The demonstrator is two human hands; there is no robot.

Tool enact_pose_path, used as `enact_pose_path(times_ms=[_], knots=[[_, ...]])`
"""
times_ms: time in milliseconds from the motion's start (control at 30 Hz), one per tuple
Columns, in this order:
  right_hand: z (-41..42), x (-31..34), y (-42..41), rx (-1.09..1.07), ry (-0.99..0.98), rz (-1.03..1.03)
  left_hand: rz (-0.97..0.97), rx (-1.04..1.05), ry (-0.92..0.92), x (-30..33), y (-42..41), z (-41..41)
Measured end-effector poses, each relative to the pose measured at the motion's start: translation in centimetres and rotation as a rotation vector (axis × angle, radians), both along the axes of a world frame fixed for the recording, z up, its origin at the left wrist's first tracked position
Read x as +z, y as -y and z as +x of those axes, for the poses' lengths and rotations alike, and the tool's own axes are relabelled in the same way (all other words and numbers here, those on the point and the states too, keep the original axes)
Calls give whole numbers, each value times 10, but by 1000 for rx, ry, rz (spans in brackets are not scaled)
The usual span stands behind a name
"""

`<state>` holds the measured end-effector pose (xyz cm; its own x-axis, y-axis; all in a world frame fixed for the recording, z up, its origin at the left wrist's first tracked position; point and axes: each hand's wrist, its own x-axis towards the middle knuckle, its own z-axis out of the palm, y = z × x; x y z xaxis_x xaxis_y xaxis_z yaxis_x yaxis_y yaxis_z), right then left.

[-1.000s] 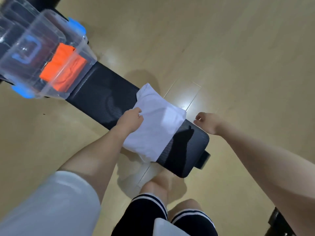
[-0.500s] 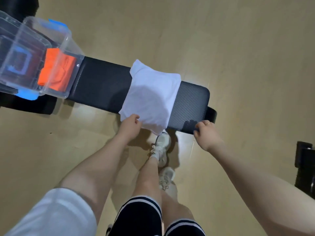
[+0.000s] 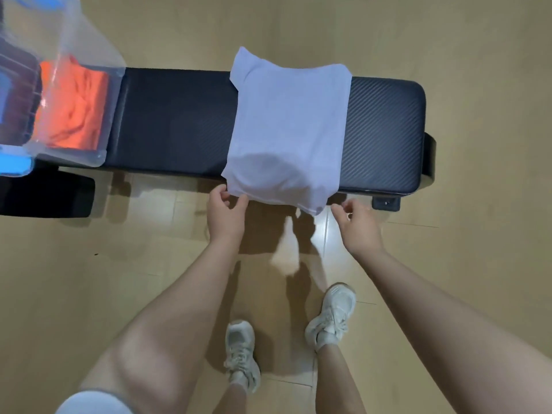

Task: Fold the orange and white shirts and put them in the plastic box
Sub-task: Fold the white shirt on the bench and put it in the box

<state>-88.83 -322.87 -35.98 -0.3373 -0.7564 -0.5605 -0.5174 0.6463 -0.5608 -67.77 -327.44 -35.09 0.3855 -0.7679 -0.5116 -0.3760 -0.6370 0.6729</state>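
Observation:
The folded white shirt (image 3: 288, 121) lies across the black padded bench (image 3: 176, 121), its near edge hanging over the front. My left hand (image 3: 225, 218) pinches the shirt's near-left corner between thumb and fingers. My right hand (image 3: 357, 227) is just right of the near-right corner, fingers loosely bent, with a small gap to the cloth. The orange shirt (image 3: 70, 112) lies folded inside the clear plastic box (image 3: 98, 158), which stands on the bench's left end.
The box has blue latches (image 3: 15, 167) and its clear lid (image 3: 86, 31) is raised behind it. The bench's right end (image 3: 385, 130) is bare. My two feet in white shoes (image 3: 240, 354) stand on the wooden floor in front of the bench.
The view has swung square to the bench. My left hand stayed at the shirt's near-left corner. My right hand moved from the bench's front edge toward the near-right corner.

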Motion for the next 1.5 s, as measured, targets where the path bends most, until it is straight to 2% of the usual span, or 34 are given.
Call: enact_pose_path(times_ms=[100,200,367,533,633,733,833,1033,1200,1367,1500], knots=[[22,-29,9,-425,386,37,41,218,-291,-32,2,15],[34,-43,6,-590,589,-31,58,204,-437,-55,2,31],[45,-53,5,-631,602,-123,85,112,-590,-76,18,34],[52,-57,7,-690,647,-151,90,201,-651,-80,28,32],[53,-54,5,-579,739,-89,61,257,-606,-76,29,27],[53,-47,0,-500,760,-49,81,246,-694,-69,26,22],[52,-35,-9,-551,782,-49,111,221,-836,-56,17,22],[55,12,-39,-721,731,-36,181,307,-968,-3,-9,21],[59,64,-52,-836,648,-21,209,409,-931,51,-27,12],[44,106,-37,-825,616,-33,199,450,-784,87,-33,-2],[24,130,-7,-713,593,-59,179,425,-657,110,-13,-16]])
